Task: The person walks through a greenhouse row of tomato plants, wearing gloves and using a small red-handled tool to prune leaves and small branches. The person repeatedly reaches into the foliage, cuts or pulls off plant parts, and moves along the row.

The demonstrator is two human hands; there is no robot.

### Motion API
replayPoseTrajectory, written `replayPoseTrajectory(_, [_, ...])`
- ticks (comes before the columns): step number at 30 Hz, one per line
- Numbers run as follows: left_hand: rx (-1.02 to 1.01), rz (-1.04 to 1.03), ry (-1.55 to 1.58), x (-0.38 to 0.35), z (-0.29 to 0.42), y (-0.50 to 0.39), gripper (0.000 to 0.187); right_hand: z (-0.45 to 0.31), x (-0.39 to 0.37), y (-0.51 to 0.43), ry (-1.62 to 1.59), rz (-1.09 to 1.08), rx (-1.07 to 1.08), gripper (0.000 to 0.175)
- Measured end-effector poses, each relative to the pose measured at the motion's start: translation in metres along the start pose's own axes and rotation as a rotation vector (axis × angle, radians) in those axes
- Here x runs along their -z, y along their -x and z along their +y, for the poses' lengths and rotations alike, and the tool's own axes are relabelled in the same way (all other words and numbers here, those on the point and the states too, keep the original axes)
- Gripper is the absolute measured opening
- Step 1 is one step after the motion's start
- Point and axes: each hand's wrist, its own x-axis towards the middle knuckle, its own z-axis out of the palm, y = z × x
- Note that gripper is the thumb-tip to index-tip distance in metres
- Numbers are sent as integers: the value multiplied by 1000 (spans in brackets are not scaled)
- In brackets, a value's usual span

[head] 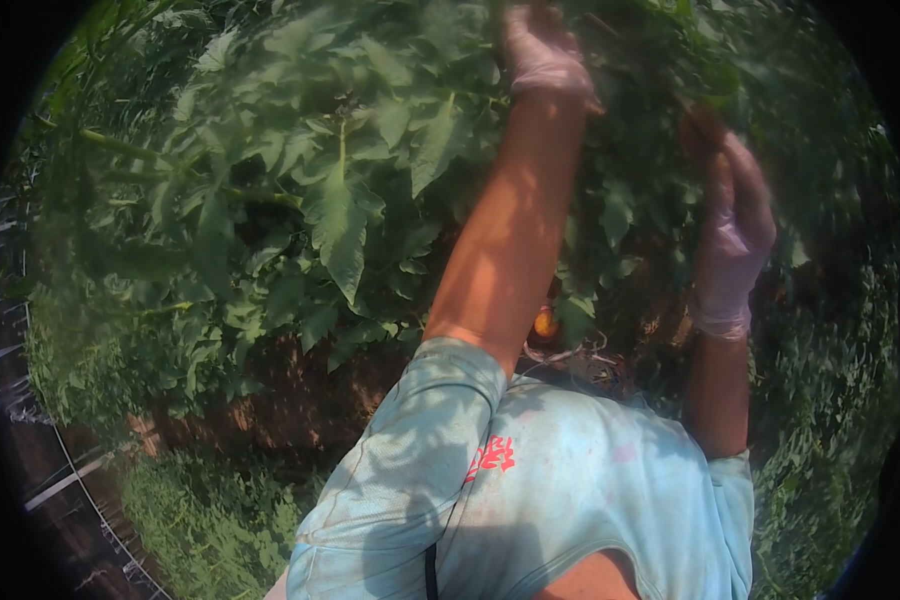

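Observation:
My left hand [546,56], in a thin translucent glove, reaches up among tomato leaves at the top edge. Its fingers are blurred and partly out of the frame, so its grasp is hidden. At the right, my right hand [739,202], gloved likewise, is raised beside the foliage with its fingers pointing up. A blurred reddish-brown round thing [701,131] is at its fingertips; whether it is a tomato, and whether it is held, I cannot tell. An orange tomato [546,322] shows low down between my forearms.
Dense tomato plants [341,217] fill the left and middle, with a thick green stem [120,144] at the upper left. Pale twine [570,351] lies close to my light-blue shirt. More foliage stands at the right. A pale bar [67,480] and thin lines cross the lower left.

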Motion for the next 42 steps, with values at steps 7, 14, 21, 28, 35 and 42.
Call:
replayPoseTrajectory(7, [-21,-28,27,6,-5,2,57,-12,3,9,19,41,-18,26])
replayPoseTrajectory(14, [-181,-206,64,42,-8,18,46,-36,31,43,-41,194,-43,28])
replayPoseTrajectory(21, [-234,-409,-794,130,-43,75,36,-82,96,149,-97,486,-377,47])
replayPoseTrajectory(28, [-235,-330,-1718,162,-66,99,38,-88,189,201,-355,624,-131,39])
replayPoseTrajectory(35, [-582,-285,-1811,141,-130,115,31,-46,313,205,-808,678,-81,39])
replayPoseTrajectory(42, [-226,-281,-1676,124,-224,114,30,-29,396,213,-710,754,-95,37])
